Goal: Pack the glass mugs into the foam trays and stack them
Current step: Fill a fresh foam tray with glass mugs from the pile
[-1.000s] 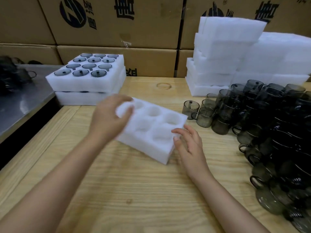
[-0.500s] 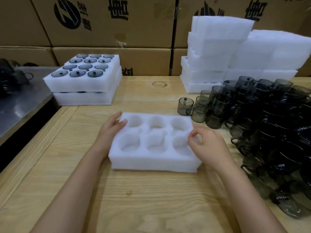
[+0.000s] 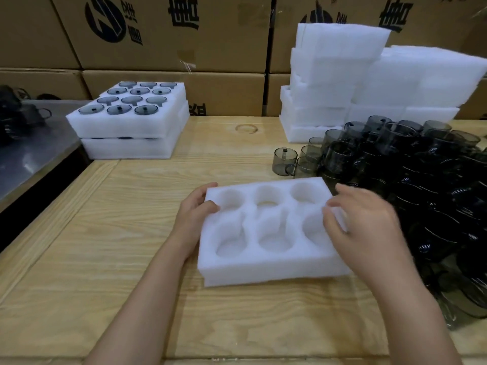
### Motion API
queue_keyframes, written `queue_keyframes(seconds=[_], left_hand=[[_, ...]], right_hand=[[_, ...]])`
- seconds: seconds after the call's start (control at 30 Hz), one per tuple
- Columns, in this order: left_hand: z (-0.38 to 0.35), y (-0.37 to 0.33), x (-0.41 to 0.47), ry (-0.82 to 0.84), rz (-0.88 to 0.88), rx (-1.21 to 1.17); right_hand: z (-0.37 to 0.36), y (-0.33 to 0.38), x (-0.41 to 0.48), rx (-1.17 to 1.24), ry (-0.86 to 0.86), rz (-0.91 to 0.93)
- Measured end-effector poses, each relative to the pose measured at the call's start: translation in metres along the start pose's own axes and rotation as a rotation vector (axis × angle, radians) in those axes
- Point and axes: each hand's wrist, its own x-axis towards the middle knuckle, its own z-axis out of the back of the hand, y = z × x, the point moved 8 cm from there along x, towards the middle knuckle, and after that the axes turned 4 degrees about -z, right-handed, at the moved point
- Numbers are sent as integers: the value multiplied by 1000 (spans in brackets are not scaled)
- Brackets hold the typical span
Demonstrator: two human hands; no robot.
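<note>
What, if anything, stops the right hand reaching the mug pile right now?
Probably nothing, so yes. The mugs stand just right of the right hand with nothing between. The hand holds the tray by its right edge, though, so it must let go first.

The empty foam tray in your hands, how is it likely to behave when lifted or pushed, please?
Probably very light: the foam tray is mostly hollow pockets. Likely fairly stiff, since its thick slab holds its shape in the left hand's grip. It may slide easily on the smooth wooden table.
</note>
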Motion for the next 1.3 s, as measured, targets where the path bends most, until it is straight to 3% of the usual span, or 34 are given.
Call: queue_keyframes(seconds=[0.07, 0.13, 0.23, 0.33, 0.43, 0.67, 0.83, 0.9, 1.0, 1.17, 1.3], left_hand=[[-2, 0, 3, 16, -17, 25], [-5, 0, 5, 44, -30, 32], [-8, -1, 5, 82, -39, -23], [-8, -1, 5, 89, -44, -51], [-6, -1, 5, 73, -59, -42], [-6, 0, 6, 69, -70, 8], [-5, -4, 6, 89, -102, -14], [-5, -6, 6, 92, -127, -34], [-4, -10, 5, 113, -162, -37], [-7, -17, 2, 146, -218, 13], [-12, -15, 3, 198, -236, 22]], right_hand=[[34, -10, -15, -5, -317, 23], [56, -39, -30, -54, -497, -88], [54, -86, -36, 83, -411, -372], [42, -98, -42, -145, -274, -580], [29, -102, -43, -219, -173, -641], [30, -99, -40, -138, -246, -585], [48, -41, -28, 175, -431, -282], [43, 0, -11, 356, -360, -147], [12, 50, 24, 528, -60, -105], [-31, 110, 65, 477, 292, 14], [-55, 132, 66, 443, 393, 80]])
